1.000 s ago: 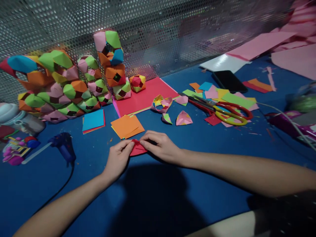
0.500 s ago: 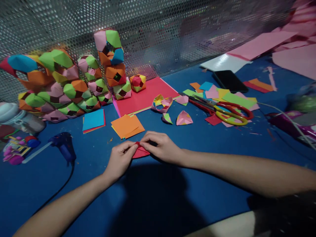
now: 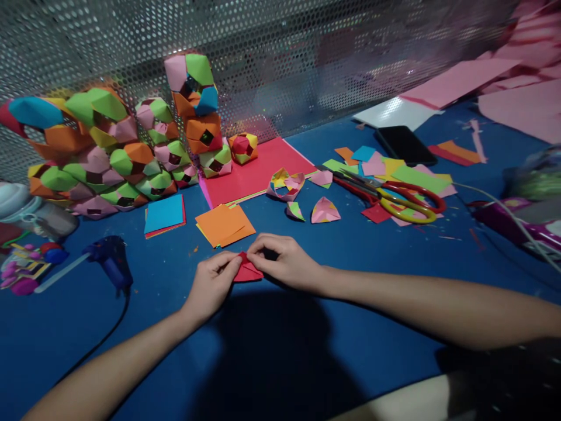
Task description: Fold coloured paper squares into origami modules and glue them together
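Note:
A small piece of folded red paper (image 3: pixel 248 271) is pinched between both hands, just above or on the blue table. My left hand (image 3: pixel 213 282) grips its left side, thumb on top. On the right edge, my right hand (image 3: pixel 283 259) pinches it with thumb and fingertips. Fold lines show across its front face. Beyond the hands lie a stack of orange paper squares (image 3: pixel 225 225) and a stack topped with blue paper (image 3: pixel 165 215). Folded pink-and-yellow pieces (image 3: pixel 325 210) rest a little further right, beside an open ring of joined paper (image 3: pixel 286 185).
Folded paper balls (image 3: pixel 131 161) are piled at the back left against a perforated metal panel (image 3: pixel 280 64). A blue glue gun (image 3: pixel 111 260) with its cord lies left. Scissors (image 3: pixel 407 202) sit on paper scraps, near a black phone (image 3: pixel 405 144). A red sheet (image 3: pixel 263 169) lies behind.
Both hands still pinch the red paper. The right fingertips have shifted slightly, so a bit more of its face shows. The whole view has moved a little.

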The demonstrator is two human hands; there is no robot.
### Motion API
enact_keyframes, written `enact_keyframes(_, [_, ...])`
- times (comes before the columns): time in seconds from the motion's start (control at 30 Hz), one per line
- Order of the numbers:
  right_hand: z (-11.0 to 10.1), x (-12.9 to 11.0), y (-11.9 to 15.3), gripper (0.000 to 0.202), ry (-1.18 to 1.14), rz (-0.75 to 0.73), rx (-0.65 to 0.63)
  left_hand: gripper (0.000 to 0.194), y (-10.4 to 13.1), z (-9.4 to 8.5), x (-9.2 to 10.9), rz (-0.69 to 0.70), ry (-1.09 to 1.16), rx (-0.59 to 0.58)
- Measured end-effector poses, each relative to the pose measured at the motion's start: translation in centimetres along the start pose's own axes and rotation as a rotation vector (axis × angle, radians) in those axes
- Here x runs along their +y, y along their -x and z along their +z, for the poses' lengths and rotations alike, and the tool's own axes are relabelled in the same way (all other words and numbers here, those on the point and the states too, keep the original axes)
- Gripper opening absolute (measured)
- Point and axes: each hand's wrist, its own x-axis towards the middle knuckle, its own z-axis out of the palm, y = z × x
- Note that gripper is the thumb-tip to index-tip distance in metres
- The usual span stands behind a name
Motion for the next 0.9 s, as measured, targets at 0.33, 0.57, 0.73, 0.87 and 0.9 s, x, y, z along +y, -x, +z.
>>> enact_keyframes(0.33, [-0.20, -0.09, -0.02, 0.010, -0.027, 0.007, -0.023, 0.022, -0.02, 0.07, 0.14, -0.005, 0.028, 0.001])
enact_keyframes(0.57, [-0.19, -0.26, -0.04, 0.010, -0.035, 0.020, -0.031, 0.019, -0.01, 0.04, 0.21, -0.021, 0.041, 0.000])
enact_keyframes(0.73, [-0.10, -0.09, -0.14, 0.009, -0.062, 0.013, -0.055, 0.021, -0.08, -0.01, 0.08, -0.066, 0.068, -0.001])
enact_keyframes(0.87, [-0.13, -0.09, -0.20, 0.009, -0.070, 0.048, -0.041, 0.021, -0.03, 0.06, 0.01, -0.058, 0.046, 0.000])
enact_keyframes(0.9, [-0.15, -0.12, -0.20, 0.008, -0.073, 0.061, -0.040, 0.021, -0.01, 0.09, 0.02, -0.055, 0.039, -0.006])
